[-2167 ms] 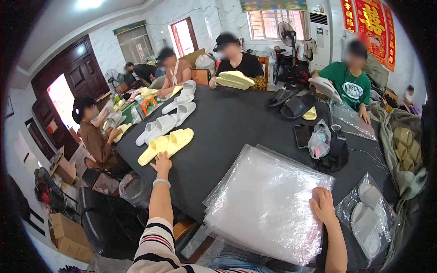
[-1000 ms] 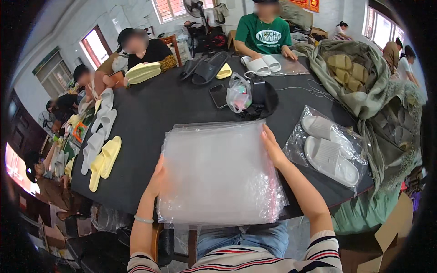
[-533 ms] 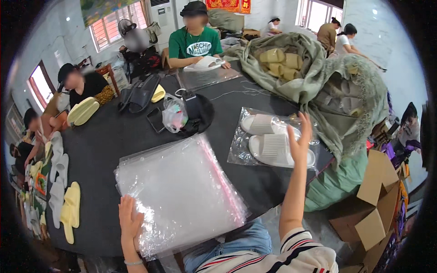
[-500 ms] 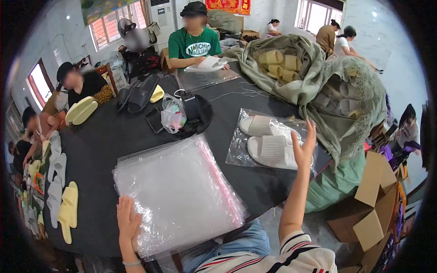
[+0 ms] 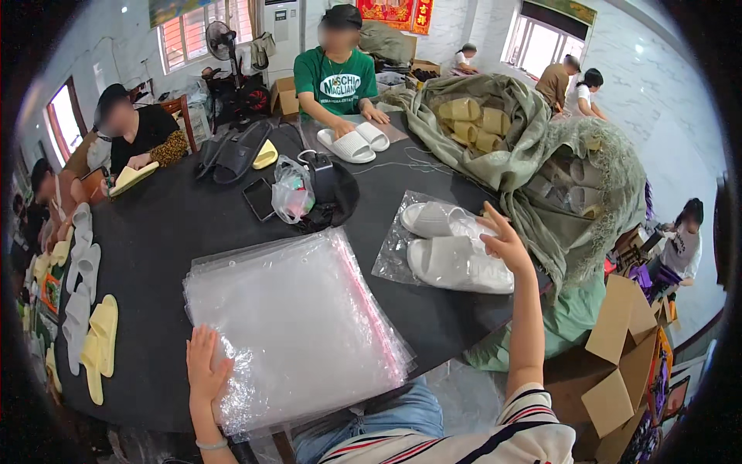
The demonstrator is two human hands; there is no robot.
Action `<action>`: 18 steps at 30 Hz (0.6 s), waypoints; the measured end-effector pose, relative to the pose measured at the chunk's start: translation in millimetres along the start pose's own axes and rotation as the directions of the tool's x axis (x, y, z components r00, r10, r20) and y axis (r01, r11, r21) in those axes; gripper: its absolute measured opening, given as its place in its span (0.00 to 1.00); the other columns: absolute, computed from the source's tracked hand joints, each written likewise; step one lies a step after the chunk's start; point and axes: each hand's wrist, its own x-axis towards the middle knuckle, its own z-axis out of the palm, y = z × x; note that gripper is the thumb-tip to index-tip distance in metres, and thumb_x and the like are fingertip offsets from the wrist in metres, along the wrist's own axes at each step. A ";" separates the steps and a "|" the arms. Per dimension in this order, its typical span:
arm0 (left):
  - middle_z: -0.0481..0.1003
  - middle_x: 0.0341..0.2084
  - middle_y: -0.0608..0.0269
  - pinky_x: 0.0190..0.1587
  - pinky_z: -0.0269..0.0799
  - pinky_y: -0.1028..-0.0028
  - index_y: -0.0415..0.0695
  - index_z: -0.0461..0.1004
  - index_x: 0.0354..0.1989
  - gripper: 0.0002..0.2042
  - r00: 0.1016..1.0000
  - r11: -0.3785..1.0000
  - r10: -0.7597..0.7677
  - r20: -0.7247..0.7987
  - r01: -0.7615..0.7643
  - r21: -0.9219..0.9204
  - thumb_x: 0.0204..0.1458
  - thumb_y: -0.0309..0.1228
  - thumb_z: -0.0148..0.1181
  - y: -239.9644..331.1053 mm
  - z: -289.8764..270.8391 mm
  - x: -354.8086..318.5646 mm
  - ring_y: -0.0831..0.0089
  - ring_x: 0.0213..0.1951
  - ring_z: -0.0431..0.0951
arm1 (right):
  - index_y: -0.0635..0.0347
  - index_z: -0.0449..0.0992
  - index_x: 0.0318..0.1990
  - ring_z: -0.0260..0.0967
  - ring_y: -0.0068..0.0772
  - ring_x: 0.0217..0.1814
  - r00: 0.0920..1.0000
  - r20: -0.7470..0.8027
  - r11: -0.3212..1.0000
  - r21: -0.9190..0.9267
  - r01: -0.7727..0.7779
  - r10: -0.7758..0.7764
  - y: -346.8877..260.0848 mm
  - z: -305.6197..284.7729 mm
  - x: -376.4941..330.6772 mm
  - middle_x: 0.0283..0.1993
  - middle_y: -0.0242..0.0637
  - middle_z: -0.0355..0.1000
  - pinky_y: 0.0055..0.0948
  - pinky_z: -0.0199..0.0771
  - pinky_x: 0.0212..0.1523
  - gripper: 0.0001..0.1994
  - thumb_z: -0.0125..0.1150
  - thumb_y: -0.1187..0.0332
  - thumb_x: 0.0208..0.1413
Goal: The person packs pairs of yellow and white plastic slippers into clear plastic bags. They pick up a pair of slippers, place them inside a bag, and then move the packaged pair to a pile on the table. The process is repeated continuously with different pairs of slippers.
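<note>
Left hand (image 5: 205, 370) lies flat on the clear bag stack (image 5: 297, 325) at the desk's (image 5: 178, 224) near edge; right hand (image 5: 504, 240), fingers spread, touches bagged white slippers (image 5: 452, 251) near the right edge

Bagged slippers (image 5: 456, 251) right of bag stack (image 5: 294, 325)

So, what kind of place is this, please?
Probably a small slipper-packing workshop: a stack of clear plastic bags on a black table, bagged white slippers, and a sack of yellow slippers.

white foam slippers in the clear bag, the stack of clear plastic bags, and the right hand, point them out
white foam slippers in the clear bag (image 5: 452, 259), head view, on the nearer slipper's strap
stack of clear plastic bags (image 5: 297, 325), head view, middle of the top bag
right hand (image 5: 504, 240), head view, on its back
</note>
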 end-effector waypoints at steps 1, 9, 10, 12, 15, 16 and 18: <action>0.56 0.67 0.51 0.70 0.38 0.51 0.43 0.63 0.64 0.32 1.000 1.000 0.010 -0.004 -0.010 -0.003 0.49 0.40 0.59 1.0 1.8 2.5 0.52 0.70 0.50 | 0.52 0.52 0.71 0.61 0.14 0.24 0.996 -0.043 0.996 0.052 0.075 -0.073 -9.6 -0.9 3.8 0.66 0.47 0.62 0.19 0.60 0.22 0.33 0.52 0.79 0.57; 0.55 0.68 0.51 0.70 0.38 0.51 0.42 0.63 0.64 0.33 0.999 1.000 -0.025 0.020 0.026 -0.004 0.47 0.39 0.61 2.1 1.8 1.5 0.51 0.70 0.49 | 0.60 0.54 0.70 0.61 0.09 0.27 0.910 -0.012 0.735 0.586 0.342 -0.414 -145.8 64.6 -7.8 0.72 0.44 0.54 0.11 0.61 0.25 0.35 0.46 0.85 0.51; 0.55 0.68 0.51 0.70 0.37 0.51 0.42 0.62 0.64 0.33 0.999 1.000 -0.025 0.022 0.025 0.002 0.47 0.39 0.61 -0.4 2.6 0.5 0.51 0.70 0.49 | 0.59 0.53 0.70 0.62 0.09 0.29 0.898 -0.016 0.700 0.621 0.353 -0.439 -161.6 79.4 -12.2 0.72 0.44 0.54 0.12 0.62 0.25 0.35 0.47 0.84 0.51; 0.55 0.68 0.50 0.70 0.37 0.51 0.42 0.62 0.64 0.34 0.999 0.999 -0.037 0.025 0.037 0.006 0.47 0.39 0.62 -1.4 1.4 -3.1 0.51 0.70 0.49 | 0.59 0.51 0.70 0.62 0.09 0.29 0.875 0.032 0.622 0.716 0.317 -0.483 -180.1 102.4 -11.9 0.72 0.42 0.52 0.12 0.63 0.26 0.35 0.48 0.83 0.52; 0.54 0.68 0.50 0.70 0.37 0.51 0.42 0.62 0.64 0.34 0.998 0.999 -0.050 0.037 0.051 -0.002 0.46 0.39 0.62 -0.6 -2.2 -2.3 0.50 0.70 0.49 | 0.55 0.49 0.71 0.60 0.10 0.26 0.886 0.092 0.582 0.784 0.217 -0.455 -192.5 126.4 -9.6 0.74 0.40 0.47 0.11 0.63 0.22 0.36 0.49 0.81 0.53; 0.54 0.68 0.50 0.70 0.37 0.51 0.42 0.62 0.64 0.34 0.998 0.999 -0.047 0.048 0.048 -0.008 0.46 0.39 0.62 -0.6 -1.2 -0.3 0.50 0.70 0.49 | 0.54 0.49 0.71 0.62 0.12 0.27 0.904 0.099 0.607 0.771 0.194 -0.416 -187.7 135.8 -5.8 0.74 0.39 0.48 0.12 0.65 0.22 0.36 0.50 0.80 0.54; 0.54 0.68 0.50 0.70 0.37 0.51 0.41 0.63 0.63 0.34 0.997 0.999 -0.050 0.054 0.051 -0.018 0.46 0.39 0.62 -0.3 -1.4 -1.8 0.50 0.70 0.48 | 0.52 0.48 0.72 0.66 0.15 0.30 0.934 0.199 0.678 0.733 0.060 -0.298 -164.3 163.5 1.9 0.74 0.38 0.49 0.13 0.67 0.23 0.36 0.52 0.78 0.56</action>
